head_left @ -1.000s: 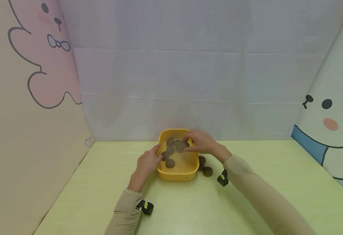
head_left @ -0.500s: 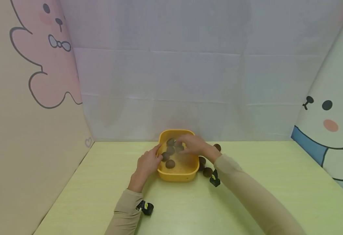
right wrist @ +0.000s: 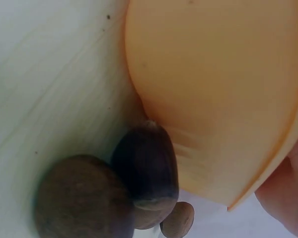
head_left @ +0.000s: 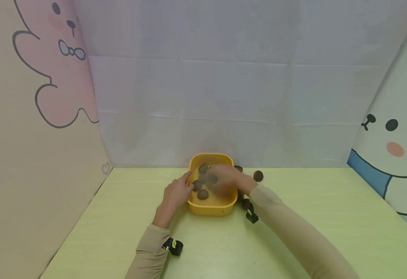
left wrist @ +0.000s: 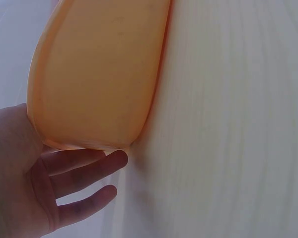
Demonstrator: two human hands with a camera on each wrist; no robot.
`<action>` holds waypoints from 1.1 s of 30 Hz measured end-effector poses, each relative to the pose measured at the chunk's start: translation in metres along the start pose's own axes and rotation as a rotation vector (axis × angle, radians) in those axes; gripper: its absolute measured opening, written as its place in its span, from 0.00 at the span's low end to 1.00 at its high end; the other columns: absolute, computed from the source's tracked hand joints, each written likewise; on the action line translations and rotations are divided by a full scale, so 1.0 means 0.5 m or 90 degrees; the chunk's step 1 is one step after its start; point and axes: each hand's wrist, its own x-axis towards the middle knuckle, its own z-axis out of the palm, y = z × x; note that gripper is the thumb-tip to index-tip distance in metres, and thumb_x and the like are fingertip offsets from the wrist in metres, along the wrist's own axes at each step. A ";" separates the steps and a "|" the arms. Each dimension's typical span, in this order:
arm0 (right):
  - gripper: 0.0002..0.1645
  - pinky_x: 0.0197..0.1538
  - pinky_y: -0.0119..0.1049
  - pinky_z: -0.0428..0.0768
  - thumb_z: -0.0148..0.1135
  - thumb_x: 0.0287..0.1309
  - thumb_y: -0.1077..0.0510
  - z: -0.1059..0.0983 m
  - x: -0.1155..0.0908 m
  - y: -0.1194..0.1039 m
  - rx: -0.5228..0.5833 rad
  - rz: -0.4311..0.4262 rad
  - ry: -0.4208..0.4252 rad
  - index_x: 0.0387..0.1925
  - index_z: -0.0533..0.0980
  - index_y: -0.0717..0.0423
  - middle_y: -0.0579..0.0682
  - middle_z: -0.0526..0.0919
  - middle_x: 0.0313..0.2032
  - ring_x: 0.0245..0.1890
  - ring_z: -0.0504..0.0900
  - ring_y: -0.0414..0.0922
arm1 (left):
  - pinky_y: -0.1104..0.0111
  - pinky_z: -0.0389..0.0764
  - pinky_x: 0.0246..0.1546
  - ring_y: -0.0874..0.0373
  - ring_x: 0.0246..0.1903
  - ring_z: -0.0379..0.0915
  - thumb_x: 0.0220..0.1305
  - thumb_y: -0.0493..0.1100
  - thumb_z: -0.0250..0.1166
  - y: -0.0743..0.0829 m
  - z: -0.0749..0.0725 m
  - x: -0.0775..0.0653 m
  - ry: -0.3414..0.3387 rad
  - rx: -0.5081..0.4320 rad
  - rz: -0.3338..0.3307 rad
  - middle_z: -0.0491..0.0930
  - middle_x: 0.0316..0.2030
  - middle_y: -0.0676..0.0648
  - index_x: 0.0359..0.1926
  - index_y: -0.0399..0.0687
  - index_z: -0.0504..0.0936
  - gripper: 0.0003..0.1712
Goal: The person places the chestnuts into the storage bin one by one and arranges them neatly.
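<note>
In the head view a yellow plastic basin (head_left: 210, 211) stands at the table's far edge with several brown chestnuts (head_left: 202, 194) inside. My left hand (head_left: 176, 193) holds its left rim, thumb at the rim and the other fingers along the outside; in the left wrist view the fingers (left wrist: 84, 173) extend past the end of the basin (left wrist: 104, 74). My right hand (head_left: 224, 178) reaches over the right rim into the basin, its fingers at a chestnut (head_left: 212, 178). The fingertips are partly hidden, so a firm grip cannot be made out.
Outside the basin's right wall, several chestnuts lie on the pale green table (head_left: 217, 248), one apart at the back (head_left: 258, 176). The right wrist view shows a big chestnut (right wrist: 84, 198) close to the camera. A white cloth wall (head_left: 196, 85) stands behind.
The right hand has moved left and deeper into the basin. This uncovers chestnuts behind the right wrist on the table. The left hand and basin have stayed put.
</note>
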 end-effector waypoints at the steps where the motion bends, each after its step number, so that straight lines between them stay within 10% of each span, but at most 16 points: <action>1: 0.06 0.46 0.38 0.77 0.64 0.54 0.59 0.002 0.000 0.000 -0.010 -0.005 -0.001 0.34 0.80 0.45 0.40 0.80 0.34 0.36 0.77 0.41 | 0.65 0.60 0.18 0.55 0.16 0.59 0.65 0.45 0.55 0.000 0.000 0.000 0.000 0.000 0.000 0.66 0.16 0.48 0.71 0.55 0.69 0.32; 23: 0.16 0.56 0.49 0.77 0.66 0.59 0.59 -0.049 -0.105 -0.001 0.129 0.053 0.109 0.49 0.81 0.60 0.55 0.85 0.48 0.50 0.81 0.55 | 0.65 0.62 0.19 0.54 0.17 0.62 0.65 0.46 0.55 -0.002 0.000 0.005 -0.010 0.004 -0.016 0.70 0.20 0.46 0.72 0.54 0.69 0.33; 33: 0.14 0.44 0.39 0.74 0.66 0.60 0.58 -0.052 -0.174 0.003 0.195 0.092 0.190 0.47 0.82 0.56 0.53 0.84 0.43 0.40 0.78 0.49 | 0.65 0.62 0.20 0.53 0.18 0.63 0.66 0.46 0.55 0.003 0.000 0.007 -0.015 0.007 -0.013 0.72 0.21 0.44 0.72 0.55 0.68 0.33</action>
